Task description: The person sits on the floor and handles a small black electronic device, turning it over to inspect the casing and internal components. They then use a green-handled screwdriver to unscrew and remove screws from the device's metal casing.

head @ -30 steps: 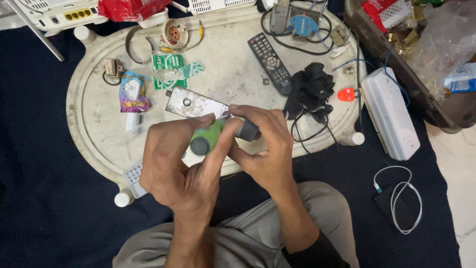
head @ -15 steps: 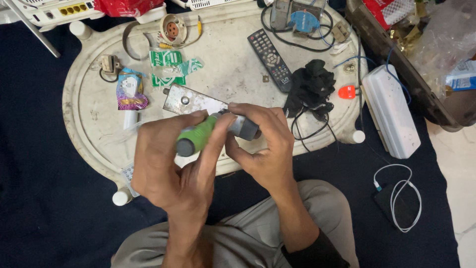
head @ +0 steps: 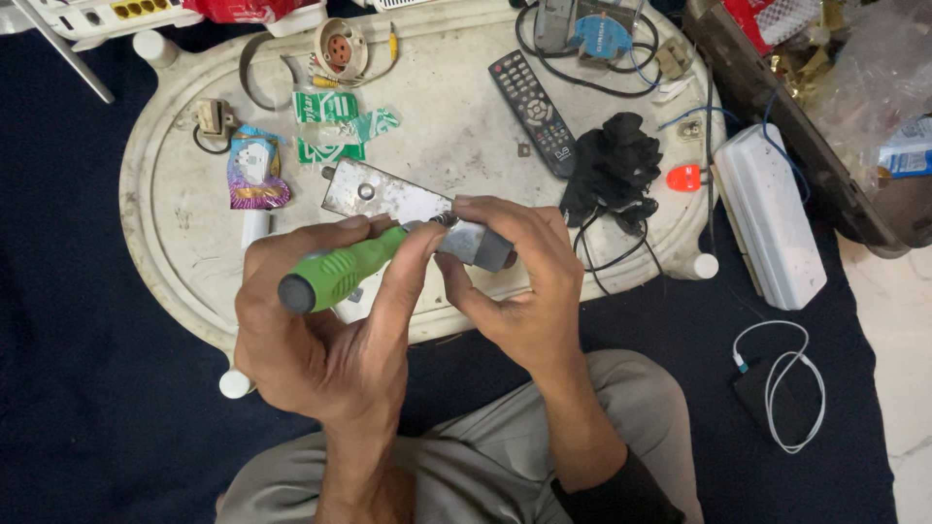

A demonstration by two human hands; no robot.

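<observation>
Left hand [head: 320, 340] is closed around a green-handled screwdriver [head: 335, 272] at frame centre, its tip set against the metal plate [head: 408, 204] pinched by the right hand [head: 515, 281]; a slipped tip could gouge those fingers.

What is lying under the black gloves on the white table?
Black cables run out from under the black gloves and loop over the white table toward its front edge. Where they start, or what else lies beneath, is covered by the gloves.
</observation>
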